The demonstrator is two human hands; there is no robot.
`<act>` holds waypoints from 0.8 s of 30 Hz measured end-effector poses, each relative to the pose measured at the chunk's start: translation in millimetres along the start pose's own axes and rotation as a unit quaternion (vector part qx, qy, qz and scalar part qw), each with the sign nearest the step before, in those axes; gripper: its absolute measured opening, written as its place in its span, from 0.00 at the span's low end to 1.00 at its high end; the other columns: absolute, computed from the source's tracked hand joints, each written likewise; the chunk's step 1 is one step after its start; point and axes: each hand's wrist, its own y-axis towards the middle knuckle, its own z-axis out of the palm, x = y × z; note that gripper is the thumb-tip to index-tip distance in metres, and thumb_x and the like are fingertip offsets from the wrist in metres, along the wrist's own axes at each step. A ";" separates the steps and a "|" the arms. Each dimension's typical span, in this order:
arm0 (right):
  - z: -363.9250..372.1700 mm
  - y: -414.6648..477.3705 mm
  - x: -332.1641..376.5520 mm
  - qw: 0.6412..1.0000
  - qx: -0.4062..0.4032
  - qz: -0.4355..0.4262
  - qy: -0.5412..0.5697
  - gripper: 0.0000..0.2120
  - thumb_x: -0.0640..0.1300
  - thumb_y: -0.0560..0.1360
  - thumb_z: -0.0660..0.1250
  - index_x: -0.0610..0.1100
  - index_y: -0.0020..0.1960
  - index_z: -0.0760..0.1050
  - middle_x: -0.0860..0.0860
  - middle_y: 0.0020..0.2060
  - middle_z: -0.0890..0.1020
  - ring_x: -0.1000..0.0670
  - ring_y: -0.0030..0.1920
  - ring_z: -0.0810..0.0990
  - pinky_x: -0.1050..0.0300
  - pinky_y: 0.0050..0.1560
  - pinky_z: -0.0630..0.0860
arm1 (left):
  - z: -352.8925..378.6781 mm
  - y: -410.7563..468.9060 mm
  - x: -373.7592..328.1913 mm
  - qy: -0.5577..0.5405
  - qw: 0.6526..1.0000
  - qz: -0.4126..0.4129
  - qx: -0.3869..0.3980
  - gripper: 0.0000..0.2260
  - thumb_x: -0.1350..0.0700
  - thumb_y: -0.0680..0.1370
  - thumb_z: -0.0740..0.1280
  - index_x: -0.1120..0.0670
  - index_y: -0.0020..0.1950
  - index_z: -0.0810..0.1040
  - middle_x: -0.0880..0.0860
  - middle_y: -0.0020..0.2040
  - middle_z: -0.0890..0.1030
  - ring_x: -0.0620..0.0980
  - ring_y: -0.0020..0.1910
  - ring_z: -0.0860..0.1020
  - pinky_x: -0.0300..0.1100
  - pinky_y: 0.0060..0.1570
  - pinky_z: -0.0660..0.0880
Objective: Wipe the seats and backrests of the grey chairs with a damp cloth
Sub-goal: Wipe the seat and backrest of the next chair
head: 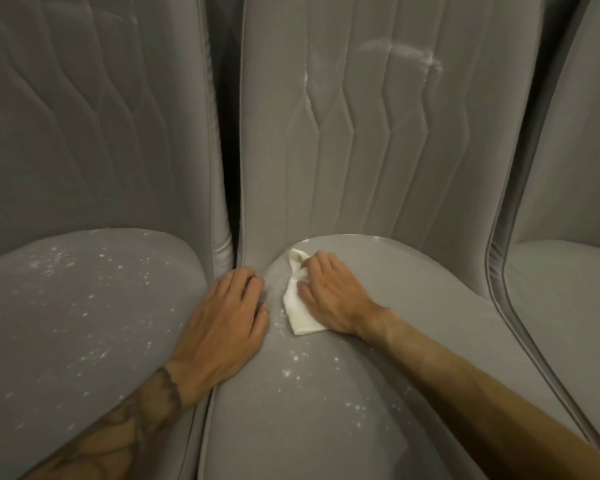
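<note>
The right hand presses a white cloth onto the middle seat near its rear left corner, fingers bent and bunching the fabric; the left hand lies palm down along that seat's left edge, fingers relaxed, holding nothing; white specks dot the middle seat and the left seat; the quilted backrest rises behind.

three grey seat cushions lie side by side across the lower half of the frame. the middle seat, at lower centre, carries a folded white cloth near its back left corner, gripped and held down by the right hand. the left hand rests over the gap beside the left seat. white specks dot both cushions. the right seat sits at the right edge.
</note>
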 end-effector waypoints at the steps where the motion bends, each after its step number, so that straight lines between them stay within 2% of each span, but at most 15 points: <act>1: -1.1 0.2 -10.2 1.000 -0.005 -0.003 -0.002 0.14 0.48 0.81 0.54 0.39 0.52 0.73 0.41 0.47 0.75 0.40 0.46 0.73 0.44 0.50 0.70 | -1.8 -2.4 1.7 -0.007 1.000 0.003 0.007 0.10 0.52 0.81 0.62 0.56 0.59 0.75 0.55 0.61 0.74 0.55 0.56 0.74 0.47 0.59 0.73; 4: -0.2 14.9 -36.5 0.997 0.017 0.052 -0.054 0.15 0.47 0.84 0.50 0.39 0.57 0.71 0.40 0.54 0.75 0.40 0.54 0.72 0.46 0.58 0.66 | -7.1 -13.8 9.2 -0.029 0.999 -0.010 0.018 0.12 0.50 0.83 0.59 0.53 0.62 0.75 0.51 0.62 0.73 0.48 0.56 0.73 0.42 0.58 0.72; 6: -0.5 27.3 -27.0 0.993 0.013 0.096 -0.061 0.16 0.47 0.83 0.50 0.38 0.58 0.70 0.40 0.55 0.75 0.40 0.55 0.72 0.46 0.60 0.66 | -9.2 -17.6 10.6 -0.043 0.998 -0.035 0.012 0.11 0.50 0.84 0.58 0.52 0.62 0.75 0.49 0.61 0.73 0.46 0.56 0.72 0.41 0.58 0.72; 8: 3.2 26.5 -0.9 0.997 -0.001 0.069 -0.022 0.15 0.47 0.82 0.53 0.37 0.55 0.72 0.38 0.51 0.76 0.39 0.52 0.73 0.43 0.55 0.68 | -8.9 -17.2 8.1 -0.038 0.998 -0.046 0.004 0.10 0.51 0.84 0.59 0.53 0.61 0.75 0.50 0.62 0.74 0.49 0.56 0.73 0.44 0.59 0.73; 11: 5.3 6.4 17.0 0.999 -0.018 -0.015 0.033 0.14 0.49 0.81 0.53 0.41 0.50 0.71 0.42 0.46 0.75 0.42 0.44 0.71 0.46 0.47 0.69 | -5.4 -16.8 6.8 -0.032 0.998 -0.046 0.002 0.12 0.53 0.83 0.60 0.55 0.64 0.76 0.52 0.63 0.75 0.51 0.59 0.75 0.46 0.62 0.73; 14: 1.4 17.1 -4.6 1.000 -0.009 0.005 0.028 0.13 0.48 0.83 0.53 0.40 0.53 0.71 0.41 0.49 0.75 0.41 0.48 0.72 0.47 0.53 0.68 | -4.7 -18.7 9.3 -0.042 0.997 -0.058 -0.002 0.14 0.54 0.84 0.59 0.56 0.66 0.75 0.53 0.63 0.76 0.51 0.59 0.76 0.45 0.64 0.73; 17: 2.2 39.9 -1.7 0.997 -0.005 0.075 -0.027 0.16 0.48 0.83 0.51 0.38 0.59 0.70 0.40 0.55 0.75 0.40 0.55 0.72 0.47 0.58 0.66 | -4.7 -18.3 6.6 -0.040 0.998 -0.051 -0.002 0.14 0.55 0.84 0.58 0.57 0.66 0.76 0.53 0.63 0.76 0.52 0.59 0.76 0.47 0.65 0.73; 18: 4.0 41.6 8.8 0.997 -0.002 0.074 -0.020 0.16 0.48 0.83 0.51 0.38 0.60 0.70 0.40 0.55 0.75 0.39 0.55 0.72 0.46 0.58 0.66 | -5.0 -17.9 5.8 -0.037 0.998 -0.049 0.000 0.14 0.56 0.83 0.58 0.58 0.66 0.76 0.55 0.63 0.76 0.53 0.60 0.76 0.47 0.65 0.74; 22: 6.0 14.9 30.2 0.998 -0.018 -0.033 0.040 0.14 0.50 0.82 0.52 0.41 0.52 0.70 0.43 0.48 0.74 0.44 0.46 0.70 0.47 0.50 0.69 | -5.4 -18.1 6.5 -0.024 0.999 -0.047 0.010 0.16 0.58 0.83 0.59 0.62 0.66 0.78 0.60 0.64 0.79 0.58 0.61 0.79 0.51 0.66 0.75; 24: -0.4 17.5 16.5 0.999 -0.004 -0.021 0.026 0.13 0.48 0.83 0.52 0.41 0.53 0.70 0.43 0.50 0.74 0.42 0.48 0.71 0.47 0.53 0.68 | -6.2 -18.7 7.2 -0.026 0.999 -0.045 0.006 0.17 0.57 0.83 0.57 0.62 0.65 0.78 0.60 0.63 0.79 0.59 0.60 0.80 0.52 0.65 0.76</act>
